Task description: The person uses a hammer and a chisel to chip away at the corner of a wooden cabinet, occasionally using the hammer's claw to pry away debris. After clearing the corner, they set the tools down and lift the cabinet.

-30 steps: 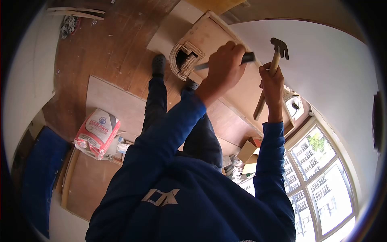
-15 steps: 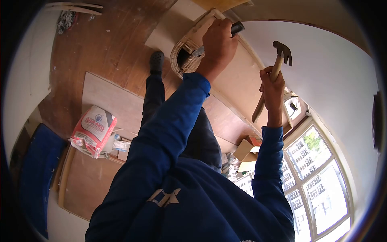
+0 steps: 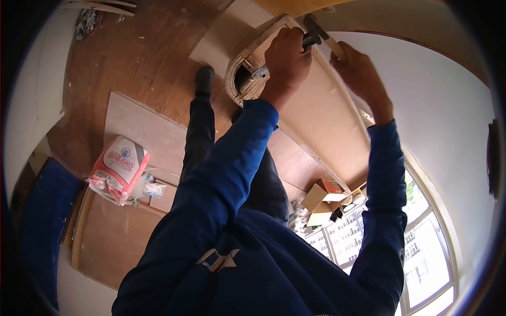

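Plywood panel (image 3: 327, 116) is seen at twelve o'clock. A chisel (image 3: 311, 40) is gripped by the closed fingers of the left hand (image 3: 287, 52), its blade set at the rim of the curved opening (image 3: 238, 79). A hammer (image 3: 329, 43) is clenched in the right hand (image 3: 361, 73) at one o'clock, its head against the chisel's butt. The left knuckles could be caught by a glancing blow, or the thin rim split. Counted: one chisel, one hammer, two hands, one red-and-white sack (image 3: 118, 168) at nine o'clock.

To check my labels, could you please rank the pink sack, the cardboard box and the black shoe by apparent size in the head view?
1. pink sack
2. cardboard box
3. black shoe
The differences look clear.
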Available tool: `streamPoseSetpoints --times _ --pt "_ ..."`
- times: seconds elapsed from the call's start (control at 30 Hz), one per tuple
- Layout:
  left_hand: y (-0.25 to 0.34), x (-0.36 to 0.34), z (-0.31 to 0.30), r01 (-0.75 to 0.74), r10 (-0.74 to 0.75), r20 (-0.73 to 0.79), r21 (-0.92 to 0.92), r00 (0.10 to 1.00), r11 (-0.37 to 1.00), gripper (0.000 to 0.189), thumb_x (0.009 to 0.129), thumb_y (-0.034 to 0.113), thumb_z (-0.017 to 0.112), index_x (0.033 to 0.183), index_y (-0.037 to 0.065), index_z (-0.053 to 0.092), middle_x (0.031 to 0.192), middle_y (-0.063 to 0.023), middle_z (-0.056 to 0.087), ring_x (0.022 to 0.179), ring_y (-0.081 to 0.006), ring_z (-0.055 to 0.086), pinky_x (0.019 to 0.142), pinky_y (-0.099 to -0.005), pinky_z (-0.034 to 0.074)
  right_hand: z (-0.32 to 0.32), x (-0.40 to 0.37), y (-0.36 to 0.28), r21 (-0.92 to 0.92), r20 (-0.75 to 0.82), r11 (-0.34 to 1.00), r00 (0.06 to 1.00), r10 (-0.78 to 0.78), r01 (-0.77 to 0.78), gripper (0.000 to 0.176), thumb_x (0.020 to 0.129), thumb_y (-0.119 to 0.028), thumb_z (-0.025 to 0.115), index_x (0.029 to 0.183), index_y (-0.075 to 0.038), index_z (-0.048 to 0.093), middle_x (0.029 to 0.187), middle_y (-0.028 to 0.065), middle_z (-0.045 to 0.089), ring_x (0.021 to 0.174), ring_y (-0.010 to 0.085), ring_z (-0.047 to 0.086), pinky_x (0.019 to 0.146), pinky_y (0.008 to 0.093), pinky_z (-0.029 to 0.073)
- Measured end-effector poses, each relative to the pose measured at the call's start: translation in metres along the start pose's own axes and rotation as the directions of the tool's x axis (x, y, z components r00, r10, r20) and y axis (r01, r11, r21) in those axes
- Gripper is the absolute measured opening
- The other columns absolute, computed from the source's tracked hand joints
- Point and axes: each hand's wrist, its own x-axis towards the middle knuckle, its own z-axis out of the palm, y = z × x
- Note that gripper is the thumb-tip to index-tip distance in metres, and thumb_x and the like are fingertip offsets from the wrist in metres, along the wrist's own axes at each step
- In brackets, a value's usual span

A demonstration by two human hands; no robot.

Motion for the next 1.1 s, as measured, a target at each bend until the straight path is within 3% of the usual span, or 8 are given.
streamPoseSetpoints --times 0.23,0.3,0.33,0.57,0.77,0.97,1.03,1.1 --pt "0.001 0.0 -0.001 0.075 -0.076 0.029 0.033 0.997 0.997 0.016 0.082 0.014 0.075 0.09 0.008 0.063 0.093 -0.0124 0.066 0.087 -0.0379 0.069 0.069 -0.0522 0.056 -0.005 0.016 0.027 0.48 -0.118 0.819 0.902 0.416 -0.315 0.016 0.094 -0.017 0.071 0.102 -0.004 0.065 0.075 0.0118 0.066 0.066 0.0264 0.065 0.064 0.0332 0.054" --pt "-0.001 -0.002 -0.003 0.075 -0.076 0.031 0.035 0.997 0.997 0.016 0.082 0.014 0.075 0.09 0.008 0.062 0.093 -0.0125 0.066 0.086 -0.038 0.069 0.069 -0.0523 0.056 0.036 0.015 0.089 -0.573 -0.107 0.683 0.785 -0.61 0.453 0.017 0.097 -0.017 0.069 0.109 -0.005 0.064 0.076 0.009 0.06 0.068 0.0268 0.061 0.067 0.035 0.052" --pt "-0.002 -0.002 -0.003 0.078 -0.079 0.032 0.04 0.996 0.996 0.016 0.082 0.013 0.075 0.09 0.008 0.062 0.093 -0.0126 0.066 0.085 -0.0381 0.068 0.068 -0.0525 0.056 0.021 -0.011 0.007 -0.01 0.043 1.0 0.999 0.018 -0.018 0.016 0.098 -0.017 0.069 0.107 -0.005 0.065 0.08 0.0101 0.064 0.069 0.0309 0.06 0.069 0.0376 0.052" --pt "-0.003 -0.003 -0.003 0.043 -0.043 -0.008 -0.004 0.999 0.999 0.013 0.084 0.014 0.073 0.089 0.008 0.063 0.091 -0.0134 0.066 0.083 -0.0387 0.068 0.068 -0.053 0.055 -0.011 0.014 0.0 0.497 -0.156 0.805 0.879 0.45 -0.323 0.022 0.096 -0.022 0.073 0.109 -0.007 0.064 0.08 0.0154 0.069 0.07 0.0402 0.067 0.066 0.0444 0.054" --pt "-0.005 -0.01 -0.005 0.068 -0.069 0.024 0.042 0.997 0.997 0.014 0.082 0.015 0.075 0.089 0.009 0.063 0.091 -0.0116 0.066 0.084 -0.0374 0.069 0.067 -0.0522 0.056 -0.008 -0.002 0.008 -0.068 0.217 0.997 0.976 0.034 -0.02 0.028 0.098 -0.025 0.068 0.115 -0.004 0.062 0.094 0.0206 0.071 0.089 0.0402 0.07 0.08 0.0468 0.055" --pt "-0.006 -0.008 -0.006 0.067 -0.066 -0.018 0.043 0.998 0.997 0.016 0.081 0.014 0.076 0.09 0.009 0.063 0.092 -0.0111 0.065 0.085 -0.0368 0.068 0.067 -0.0514 0.056 0.009 0.008 0.027 0.435 -0.085 0.811 0.879 0.469 -0.39 0.023 0.098 -0.022 0.069 0.113 -0.005 0.063 0.087 0.0196 0.069 0.084 0.0383 0.07 0.073 0.0463 0.055" --pt "-0.004 -0.006 -0.007 0.057 -0.056 -0.023 0.039 0.998 0.998 0.017 0.08 0.013 0.076 0.09 0.009 0.063 0.092 -0.0109 0.065 0.085 -0.0368 0.068 0.068 -0.051 0.056 0.031 0.007 0.029 -0.214 -0.115 0.948 0.957 -0.265 0.237 0.021 0.097 -0.021 0.07 0.11 -0.006 0.064 0.084 0.0185 0.068 0.081 0.037 0.069 0.074 0.0441 0.055" --pt "-0.004 -0.006 -0.008 0.047 -0.046 -0.028 0.031 0.999 0.998 0.017 0.081 0.013 0.076 0.09 0.009 0.063 0.092 -0.011 0.065 0.085 -0.0371 0.068 0.068 -0.0511 0.056 0.009 -0.011 -0.009 0.012 0.124 0.994 0.987 0.103 -0.105 0.02 0.096 -0.02 0.07 0.107 -0.005 0.064 0.086 0.0183 0.069 0.082 0.0348 0.07 0.073 0.0416 0.054"
